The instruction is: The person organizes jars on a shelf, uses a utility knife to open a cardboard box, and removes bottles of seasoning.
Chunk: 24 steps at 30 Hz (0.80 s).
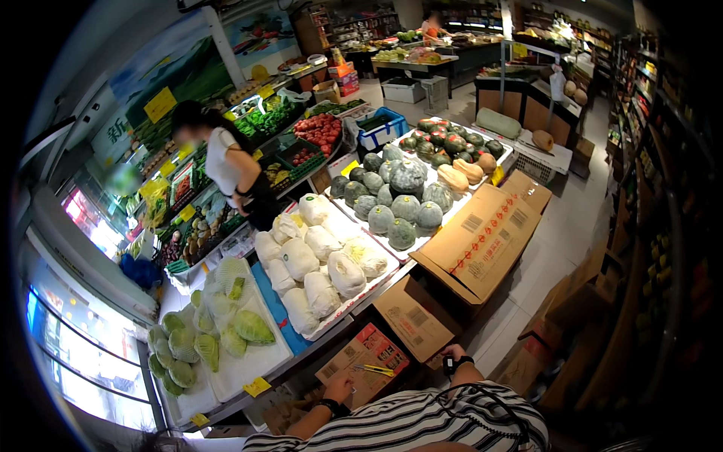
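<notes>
My left hand point(339, 387) rests at the near edge of a closed cardboard box point(353, 361) with a red printed panel. Its fingers are too small to make out clearly. On top of that box lies a yellow utility knife point(375, 370), just beyond the left hand. My right hand point(453, 352) is at the near corner of a second cardboard box point(415, 316), which stands tilted beside the first. Whether its fingers grip the cardboard is unclear. Both wrists wear black bands.
A display table holds white-wrapped produce point(299, 259), pale green cabbages point(183, 344) and dark green pumpkins point(404, 209). Large flat cartons point(480, 237) line its right edge. A person point(229, 164) stands by the vegetable shelves at left. Stocked shelves point(649, 226) run along the right.
</notes>
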Each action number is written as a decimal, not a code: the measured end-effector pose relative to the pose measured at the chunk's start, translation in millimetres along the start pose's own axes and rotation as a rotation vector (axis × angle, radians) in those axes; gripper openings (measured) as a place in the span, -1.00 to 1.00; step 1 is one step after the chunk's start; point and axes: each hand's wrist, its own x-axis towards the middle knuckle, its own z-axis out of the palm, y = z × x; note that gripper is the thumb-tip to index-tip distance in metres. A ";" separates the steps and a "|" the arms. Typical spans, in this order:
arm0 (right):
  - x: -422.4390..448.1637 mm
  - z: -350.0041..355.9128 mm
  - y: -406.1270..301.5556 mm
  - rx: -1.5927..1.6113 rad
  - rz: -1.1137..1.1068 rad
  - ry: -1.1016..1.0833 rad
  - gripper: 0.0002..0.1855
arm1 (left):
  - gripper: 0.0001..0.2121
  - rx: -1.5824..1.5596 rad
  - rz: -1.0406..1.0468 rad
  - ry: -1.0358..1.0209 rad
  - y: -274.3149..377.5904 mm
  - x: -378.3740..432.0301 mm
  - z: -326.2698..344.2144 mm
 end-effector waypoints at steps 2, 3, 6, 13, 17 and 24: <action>-10.2 -8.8 -8.0 -0.252 0.026 -0.037 -0.87 | -0.80 -0.008 -0.062 -0.048 7.0 7.3 6.1; -20.3 -5.9 -9.4 -0.239 -0.024 -0.037 -0.85 | -0.80 -0.018 -0.151 -0.077 12.2 5.6 8.8; -36.3 -2.9 -7.2 -0.042 -0.006 -0.030 -0.78 | -0.80 -0.104 -0.268 -0.077 15.8 6.4 19.1; -52.7 21.3 -12.9 -0.031 -0.107 -0.065 -0.16 | -0.76 -0.127 -0.275 -0.174 3.6 3.0 43.5; -66.3 30.5 -19.3 -0.005 -0.154 -0.019 -0.19 | -0.78 -0.097 -0.279 -0.154 -0.7 -2.4 43.8; -53.8 48.2 -14.3 0.161 -0.173 0.112 -0.34 | -0.79 -0.026 -0.254 -0.001 -34.8 -33.8 33.1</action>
